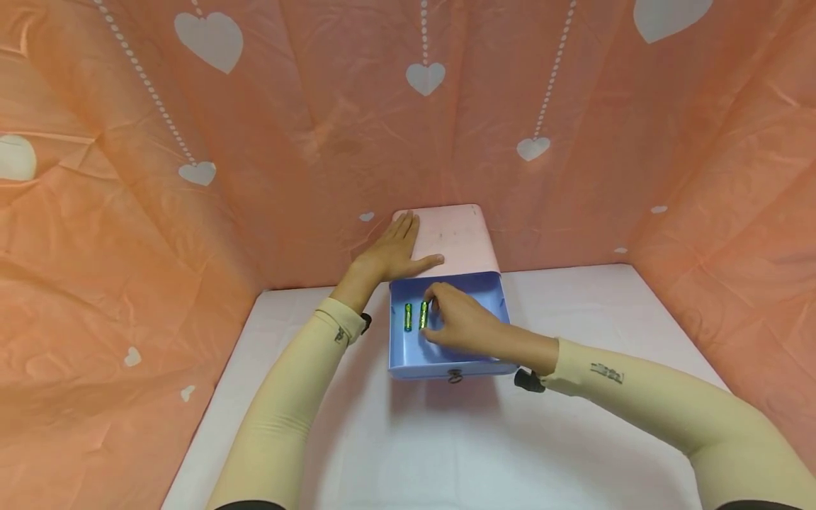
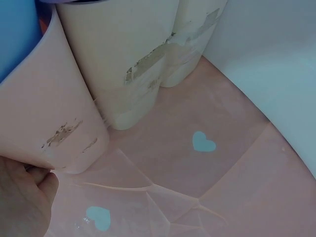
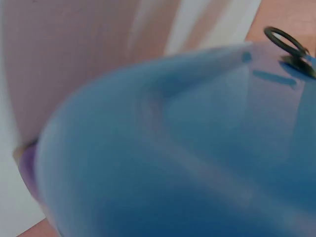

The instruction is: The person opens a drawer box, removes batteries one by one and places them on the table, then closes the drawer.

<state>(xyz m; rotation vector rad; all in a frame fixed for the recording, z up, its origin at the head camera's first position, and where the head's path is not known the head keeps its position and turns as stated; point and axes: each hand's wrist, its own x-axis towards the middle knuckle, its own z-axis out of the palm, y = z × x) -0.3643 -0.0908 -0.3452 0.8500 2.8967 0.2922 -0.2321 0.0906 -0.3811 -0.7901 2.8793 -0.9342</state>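
Observation:
A blue drawer [image 1: 398, 354] stands pulled out from under a pink cabinet top [image 1: 449, 234] in the head view. My left hand [image 1: 394, 253] rests on that top with straight fingers and the thumb spread; the left wrist view shows part of the left hand [image 2: 24, 197] against the cabinet's pink side. Inside the drawer, my right hand [image 1: 462, 319] pinches a green battery [image 1: 423, 315] end to end between thumb and finger. A second green battery [image 1: 408, 317] lies parallel, just to its left. The right wrist view shows only the blurred drawer wall [image 3: 123, 148], not the hand.
A metal ring pull [image 1: 455, 376] hangs on the drawer front. Beside the pink unit, cream-coloured units [image 2: 118, 59] appear in the left wrist view. A white table surface [image 1: 446, 453] lies below, with an orange heart-patterned cloth [image 1: 331, 142] behind and at both sides.

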